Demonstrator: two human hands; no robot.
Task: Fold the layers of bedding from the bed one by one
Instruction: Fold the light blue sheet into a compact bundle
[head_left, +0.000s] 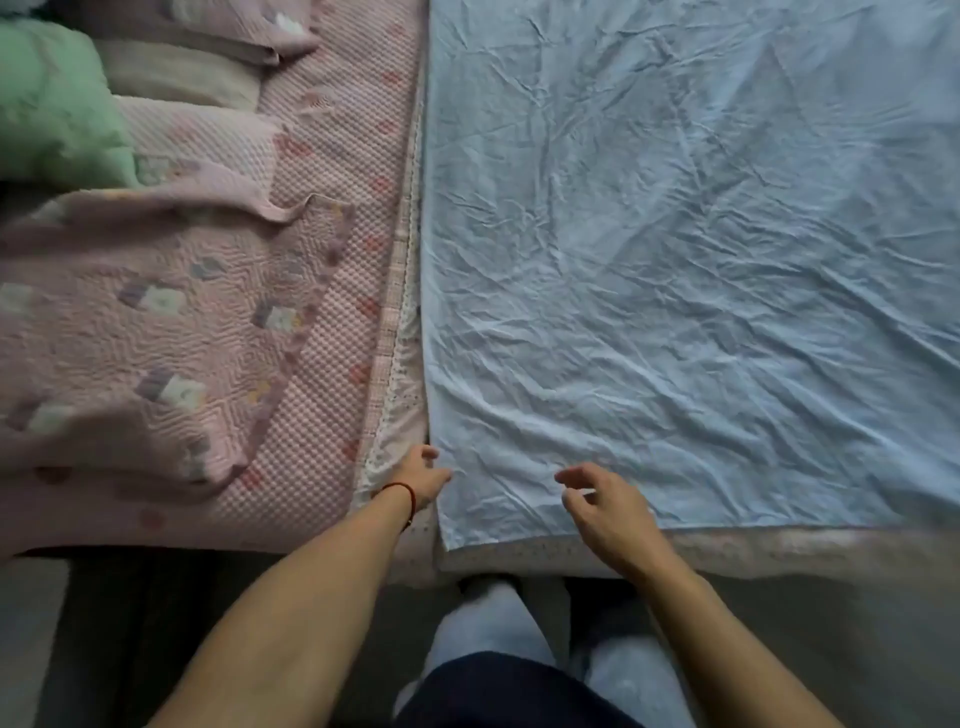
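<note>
A wrinkled light blue sheet (685, 249) lies spread over the right half of the bed, its near left corner close to the bed's front edge. My left hand (421, 475), with a red cord at the wrist, sits at the sheet's left edge near that corner; its fingers reach the edge, and whether they pinch it is unclear. My right hand (605, 506) hovers over the sheet's near edge with fingers loosely curled, holding nothing. A pink quilted blanket (130, 332) lies folded on the left of the bed.
A pink checked cover (332, 332) with a lace border lies under the blanket and sheet. A green pillow (52, 98) and folded pinkish bedding (208, 47) sit at the far left. The bed's front edge (779, 551) runs just beyond my legs.
</note>
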